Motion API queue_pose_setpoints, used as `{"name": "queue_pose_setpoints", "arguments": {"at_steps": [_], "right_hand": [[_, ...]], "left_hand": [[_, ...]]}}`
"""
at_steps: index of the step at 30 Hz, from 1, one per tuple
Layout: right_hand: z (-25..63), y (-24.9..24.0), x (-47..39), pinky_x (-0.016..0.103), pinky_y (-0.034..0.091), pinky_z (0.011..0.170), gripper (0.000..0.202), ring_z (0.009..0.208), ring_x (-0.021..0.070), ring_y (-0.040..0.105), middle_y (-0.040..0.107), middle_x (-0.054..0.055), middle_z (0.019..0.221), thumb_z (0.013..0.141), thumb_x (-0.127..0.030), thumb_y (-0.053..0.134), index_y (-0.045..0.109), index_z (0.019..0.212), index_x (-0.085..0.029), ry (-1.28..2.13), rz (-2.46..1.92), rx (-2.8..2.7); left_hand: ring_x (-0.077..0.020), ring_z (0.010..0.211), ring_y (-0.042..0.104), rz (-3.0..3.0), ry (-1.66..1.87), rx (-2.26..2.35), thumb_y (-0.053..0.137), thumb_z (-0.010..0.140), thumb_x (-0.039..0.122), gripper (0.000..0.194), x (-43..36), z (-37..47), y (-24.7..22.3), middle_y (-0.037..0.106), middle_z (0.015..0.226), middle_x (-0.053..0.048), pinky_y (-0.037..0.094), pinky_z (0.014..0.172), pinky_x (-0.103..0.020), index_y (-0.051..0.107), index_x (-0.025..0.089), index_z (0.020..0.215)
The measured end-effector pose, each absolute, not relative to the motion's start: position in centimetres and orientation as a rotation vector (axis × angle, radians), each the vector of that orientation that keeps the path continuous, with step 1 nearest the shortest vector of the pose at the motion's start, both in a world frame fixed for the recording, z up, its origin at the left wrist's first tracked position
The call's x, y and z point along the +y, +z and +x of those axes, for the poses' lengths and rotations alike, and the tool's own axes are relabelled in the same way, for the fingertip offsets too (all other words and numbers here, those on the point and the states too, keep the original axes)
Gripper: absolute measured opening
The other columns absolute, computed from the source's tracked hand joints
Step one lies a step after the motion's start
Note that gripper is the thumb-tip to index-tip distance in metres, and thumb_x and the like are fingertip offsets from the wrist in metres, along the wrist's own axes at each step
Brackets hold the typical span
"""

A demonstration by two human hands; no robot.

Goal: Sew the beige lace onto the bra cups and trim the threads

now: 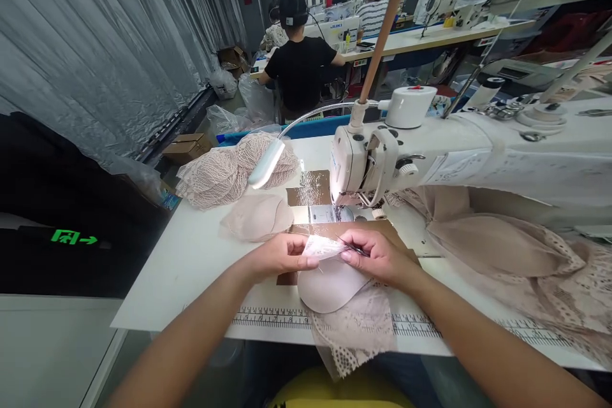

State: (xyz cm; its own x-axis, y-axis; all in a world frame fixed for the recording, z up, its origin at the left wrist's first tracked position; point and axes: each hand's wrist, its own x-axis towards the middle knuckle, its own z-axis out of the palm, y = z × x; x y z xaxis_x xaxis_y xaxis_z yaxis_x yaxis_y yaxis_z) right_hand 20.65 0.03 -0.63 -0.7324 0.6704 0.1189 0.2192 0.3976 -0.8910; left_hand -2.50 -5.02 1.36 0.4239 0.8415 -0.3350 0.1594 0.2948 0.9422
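Observation:
My left hand (282,256) is closed, pinching the upper left edge of a pale pink bra cup (329,290) between thumb and fingers. My right hand (377,257) is closed at the cup's upper right edge, with a slim dark metal tool (354,248) in its fingers; whether it is snips or tweezers I cannot tell. A lace trim (321,246) stretches between the hands. Below, a lace panel (361,325) joined to the cup hangs over the table's front edge. Just beyond the hands is the sewing machine's needle area (338,209).
The white sewing machine (411,153) fills the right side. Lace cups (215,175) are piled at the back left, near a lamp (266,164) and a sheer cup piece (258,217). More beige lace fabric (502,248) lies right. A ruler strip (268,319) runs along the front. A person (301,67) sits ahead.

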Motion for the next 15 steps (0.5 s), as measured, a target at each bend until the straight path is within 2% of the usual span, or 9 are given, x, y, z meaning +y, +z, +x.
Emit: {"name": "queue_pose_setpoints", "arguments": {"at_steps": [4, 7, 9, 11, 13, 15], "right_hand": [[21.4, -0.6, 0.5, 0.029, 0.040, 0.059, 0.019, 0.068, 0.0180, 0.055, 0.062, 0.003, 0.076, 0.085, -0.035, 0.050, 0.061, 0.079, -0.020, 1.027, -1.080, -2.390], [22.1, -1.1, 0.8, 0.033, 0.043, 0.061, 0.019, 0.075, 0.0226, 0.059, 0.066, 0.006, 0.088, 0.084, -0.035, 0.052, 0.062, 0.091, -0.021, 0.633, -1.316, -2.342], [22.1, -1.4, 0.4, 0.033, 0.046, 0.063, 0.022, 0.079, 0.0221, 0.060, 0.067, 0.008, 0.094, 0.087, -0.029, 0.048, 0.060, 0.104, -0.021, 0.522, -1.165, -2.336], [21.5, -1.5, -0.4, 0.030, 0.046, 0.066, 0.027, 0.084, 0.0196, 0.060, 0.065, 0.009, 0.102, 0.086, -0.019, 0.045, 0.059, 0.110, -0.022, 0.507, -0.839, -2.451], [20.6, -1.2, -1.3, 0.028, 0.044, 0.065, 0.028, 0.084, 0.0179, 0.059, 0.063, 0.007, 0.105, 0.081, -0.012, 0.046, 0.061, 0.103, -0.022, 0.493, -0.560, -2.645], [20.2, -0.7, -1.9, 0.026, 0.041, 0.062, 0.021, 0.077, 0.0164, 0.057, 0.063, 0.005, 0.098, 0.073, -0.009, 0.050, 0.062, 0.086, -0.020, 0.489, -0.472, -2.822]], "left_hand": [[-0.0116, 0.062, 0.055, 1.256, 0.733, 1.199, 0.066, 0.076, 0.043, 0.036, -5.5, -2.4, 1.0, 0.060, 0.070, -0.002, 0.042, 0.059, -0.023, 0.062, 0.012, 0.094], [-0.0162, 0.069, 0.059, 1.544, 0.790, 1.501, 0.060, 0.079, 0.044, 0.034, -4.9, -3.7, 2.4, 0.065, 0.078, -0.005, 0.045, 0.064, -0.027, 0.064, 0.014, 0.095], [-0.0200, 0.086, 0.060, 1.756, 0.820, 1.700, 0.057, 0.081, 0.043, 0.033, -3.8, -5.0, 3.1, 0.066, 0.095, -0.008, 0.045, 0.075, -0.029, 0.065, 0.017, 0.099], [-0.0247, 0.109, 0.054, 1.842, 0.749, 1.890, 0.060, 0.078, 0.039, 0.038, -2.3, -6.1, 3.1, 0.059, 0.120, -0.010, 0.041, 0.089, -0.032, 0.062, 0.018, 0.110], [-0.0298, 0.121, 0.045, 1.793, 0.633, 2.020, 0.067, 0.069, 0.036, 0.054, -0.8, -7.0, 2.4, 0.050, 0.133, -0.012, 0.036, 0.096, -0.035, 0.056, 0.017, 0.119], [-0.0333, 0.115, 0.049, 1.713, 0.578, 2.052, 0.070, 0.062, 0.032, 0.063, 0.3, -7.5, 1.4, 0.054, 0.127, -0.016, 0.038, 0.092, -0.038, 0.055, 0.014, 0.120]]}}
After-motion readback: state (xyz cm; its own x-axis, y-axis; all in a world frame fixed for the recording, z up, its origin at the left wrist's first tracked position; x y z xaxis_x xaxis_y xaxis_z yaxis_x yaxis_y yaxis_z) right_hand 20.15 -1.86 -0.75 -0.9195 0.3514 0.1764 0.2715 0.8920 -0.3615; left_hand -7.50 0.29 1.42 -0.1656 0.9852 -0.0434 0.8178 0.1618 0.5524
